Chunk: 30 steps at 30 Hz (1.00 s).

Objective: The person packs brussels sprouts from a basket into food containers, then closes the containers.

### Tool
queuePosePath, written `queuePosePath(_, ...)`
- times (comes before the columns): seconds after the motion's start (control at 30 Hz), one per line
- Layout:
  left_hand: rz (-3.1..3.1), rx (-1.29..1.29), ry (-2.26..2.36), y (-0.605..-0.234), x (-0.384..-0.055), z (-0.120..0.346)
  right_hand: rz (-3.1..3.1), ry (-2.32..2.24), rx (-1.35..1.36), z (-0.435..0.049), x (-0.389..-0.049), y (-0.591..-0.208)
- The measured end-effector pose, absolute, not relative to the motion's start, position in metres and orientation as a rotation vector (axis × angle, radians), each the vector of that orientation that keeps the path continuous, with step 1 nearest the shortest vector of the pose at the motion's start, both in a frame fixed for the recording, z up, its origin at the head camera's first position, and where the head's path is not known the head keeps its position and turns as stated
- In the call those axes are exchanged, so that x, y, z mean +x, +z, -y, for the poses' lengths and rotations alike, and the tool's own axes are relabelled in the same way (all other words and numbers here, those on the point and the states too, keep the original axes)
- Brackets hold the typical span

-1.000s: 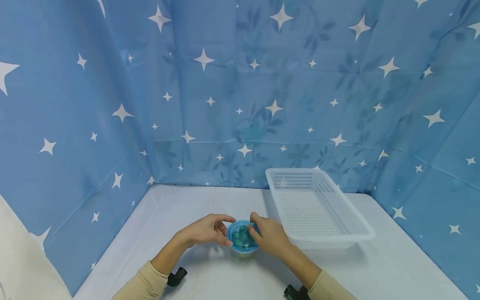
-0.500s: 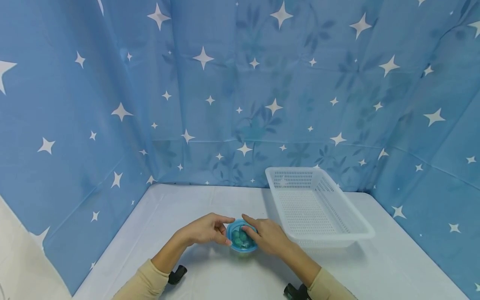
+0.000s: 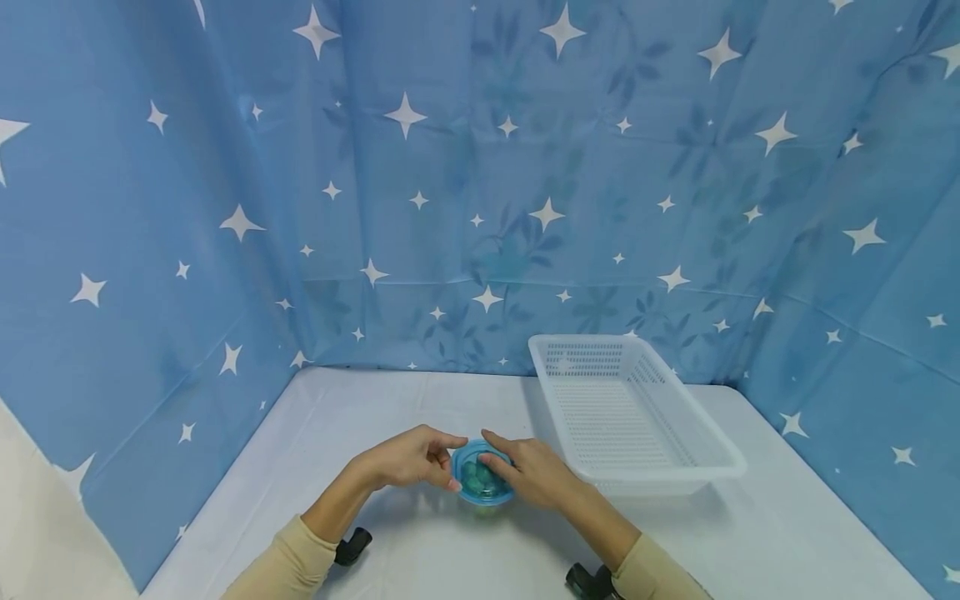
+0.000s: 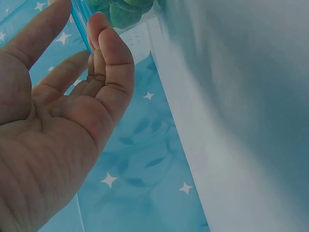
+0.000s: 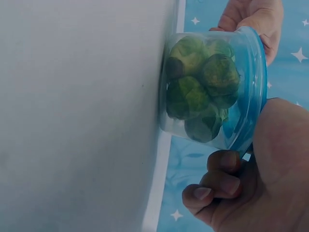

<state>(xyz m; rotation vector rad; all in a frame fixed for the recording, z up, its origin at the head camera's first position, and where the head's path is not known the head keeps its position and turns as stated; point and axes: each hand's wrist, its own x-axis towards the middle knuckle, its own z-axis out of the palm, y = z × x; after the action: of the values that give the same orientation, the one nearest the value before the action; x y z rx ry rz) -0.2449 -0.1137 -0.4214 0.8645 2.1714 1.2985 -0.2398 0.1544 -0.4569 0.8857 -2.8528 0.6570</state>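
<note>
A clear round plastic tub (image 5: 195, 130) with a blue lid (image 3: 482, 500) stands on the white table in front of me. Several green balls that look like Brussels sprouts (image 5: 219, 75) show through its wall. My left hand (image 3: 408, 457) holds the lid's rim on the left side, thumb at the near edge and index finger at the far edge. From the right, my right hand (image 3: 536, 477) grips the rim, with its thumb across the lid's top and its index finger at the far edge. In the right wrist view its other fingers curl under the rim.
A white perforated plastic basket (image 3: 656, 475) stands to the right of the tub, towards the back of the white table (image 3: 375, 400). A blue curtain (image 3: 450, 208) with white stars surrounds the table at the back and sides. Black wrist devices (image 3: 352, 546) sit below the sleeves.
My right thumb and index finger have shifted left over the lid, the thumb now further across its top. The left hand keeps its hold, and the tub stays in nearly the same spot.
</note>
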Motion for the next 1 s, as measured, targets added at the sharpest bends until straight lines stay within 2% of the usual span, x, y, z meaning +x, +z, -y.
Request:
queuePosePath(0.7,-2.15,0.838,1.302,-0.427,-0.245,0.114,2.86,0.762,0.83,-0.152,-0.237,-0.463)
queuePosePath(1.0,-2.231,0.798,1.228,-0.424,-0.242,0.113,2.764,0.487,0.898,-0.15,-0.224,-0.455)
